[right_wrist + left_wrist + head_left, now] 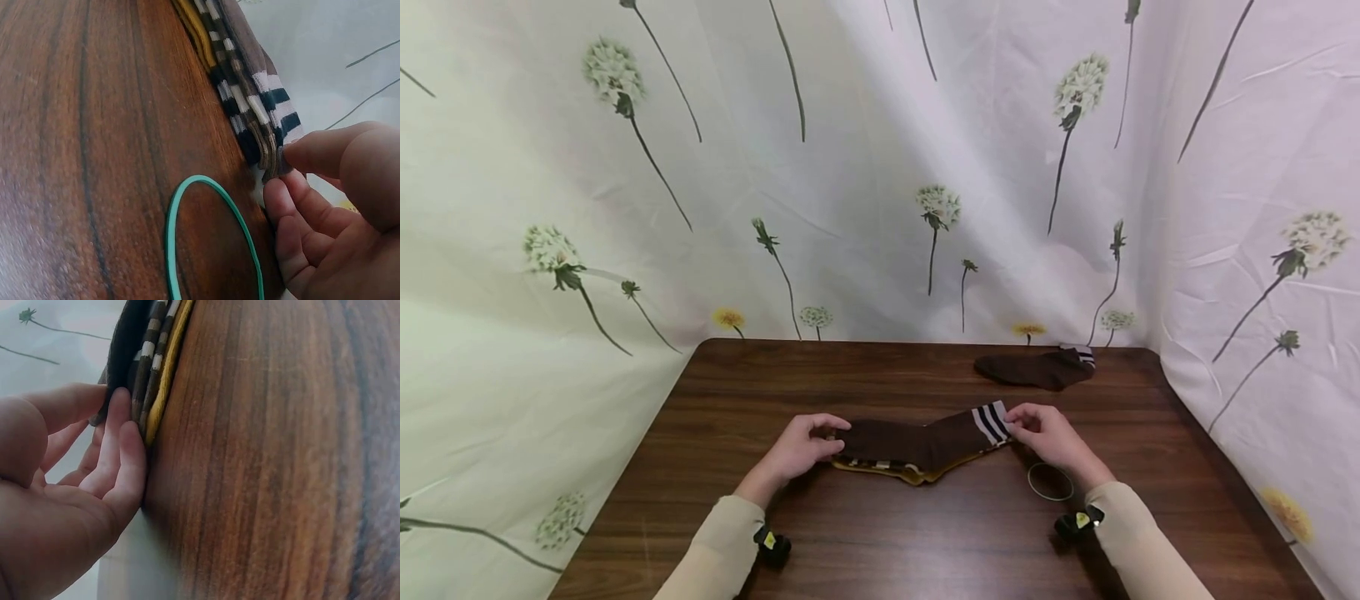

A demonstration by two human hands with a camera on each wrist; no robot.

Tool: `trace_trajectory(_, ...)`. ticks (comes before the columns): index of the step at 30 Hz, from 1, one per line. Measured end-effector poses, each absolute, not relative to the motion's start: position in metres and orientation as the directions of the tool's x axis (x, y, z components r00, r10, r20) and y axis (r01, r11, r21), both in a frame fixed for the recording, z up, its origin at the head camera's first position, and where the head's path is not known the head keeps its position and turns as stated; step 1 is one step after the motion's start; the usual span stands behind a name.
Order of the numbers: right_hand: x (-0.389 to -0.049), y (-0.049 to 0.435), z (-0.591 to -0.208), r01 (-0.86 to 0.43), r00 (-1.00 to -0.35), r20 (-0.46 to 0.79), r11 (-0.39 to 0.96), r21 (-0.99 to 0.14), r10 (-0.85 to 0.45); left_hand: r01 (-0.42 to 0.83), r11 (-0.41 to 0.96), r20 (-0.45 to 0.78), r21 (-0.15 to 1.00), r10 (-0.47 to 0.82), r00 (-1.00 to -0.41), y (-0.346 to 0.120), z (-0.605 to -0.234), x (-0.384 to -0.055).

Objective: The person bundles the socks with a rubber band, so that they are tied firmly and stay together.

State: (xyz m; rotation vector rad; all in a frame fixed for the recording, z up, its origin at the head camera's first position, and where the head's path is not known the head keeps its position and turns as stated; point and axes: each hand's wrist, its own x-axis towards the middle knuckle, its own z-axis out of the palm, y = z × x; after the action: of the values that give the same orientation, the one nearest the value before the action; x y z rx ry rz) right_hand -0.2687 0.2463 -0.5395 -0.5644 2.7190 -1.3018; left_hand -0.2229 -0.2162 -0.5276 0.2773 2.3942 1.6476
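A flat stack of socks lies across the table in the head view. On top is a brown sock (pixel 955 439) with a white cuff banded in black. Below it show layers of brown-and-white patterned sock (pixel 234 81) and a mustard yellow sock (pixel 167 375) at the bottom. My left hand (pixel 801 447) pinches the toe end, its thumb on the brown sock and fingertips at the layered edge. At the other end, the thumb and fingers of my right hand (pixel 1051 433) pinch the striped cuff.
Another brown sock (pixel 1033 368) with a striped cuff lies at the table's back right. A thin teal loop (pixel 172 244) is beside my right wrist. Flower-printed cloth (pixel 880 167) hangs behind the wooden table (pixel 880 550) and along both sides.
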Motion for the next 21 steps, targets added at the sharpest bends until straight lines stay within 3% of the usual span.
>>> trace_trajectory(15,-0.2692,0.2465,-0.5429,-0.277,-0.932,0.080,0.553,-0.786,-0.353,0.016,0.344,-0.087,0.939,0.282,-0.955,-0.2135,-0.5266,-0.2237)
trace_trajectory(21,-0.2709,0.2462,-0.5438,-0.274,-0.934,0.080,0.555,-0.786,-0.347,0.087,0.423,-0.027,0.902,0.256,-0.966,-0.2113,-0.5272,-0.2269)
